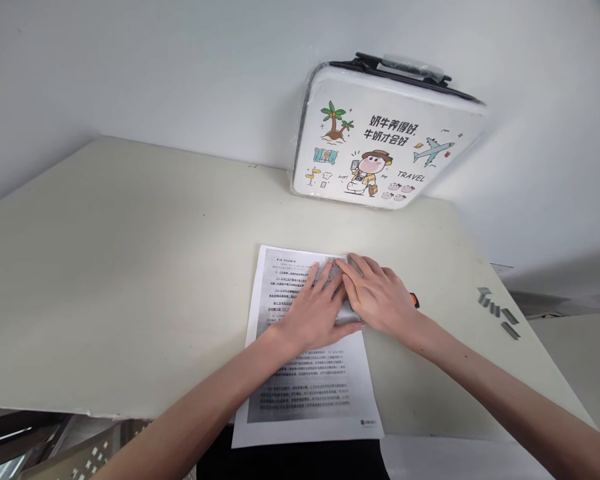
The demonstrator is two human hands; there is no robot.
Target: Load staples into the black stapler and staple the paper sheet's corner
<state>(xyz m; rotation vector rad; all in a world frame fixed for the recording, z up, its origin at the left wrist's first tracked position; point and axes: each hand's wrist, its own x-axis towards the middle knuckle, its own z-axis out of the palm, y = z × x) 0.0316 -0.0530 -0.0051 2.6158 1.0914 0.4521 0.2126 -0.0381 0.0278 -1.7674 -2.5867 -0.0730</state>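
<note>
A printed sheet of paper (313, 393) lies on the table, its lower end reaching past the near edge. My left hand (316, 310) rests flat on its upper right part, fingers spread. Beside it and touching it, my right hand (380, 293) is curled over the sheet's right edge with the fingers close together. An object with a black and orange end (415, 301) sticks out behind my right hand. The rest of that object is hidden under the hand, so its kind does not show.
A white case (350, 153) with cartoon prints and a black handle stands at the back of the table (130, 267), against the wall. Several short grey metal strips (510, 316), like staple strips, lie near the right edge. A perforated surface (97, 460) shows below, at lower left.
</note>
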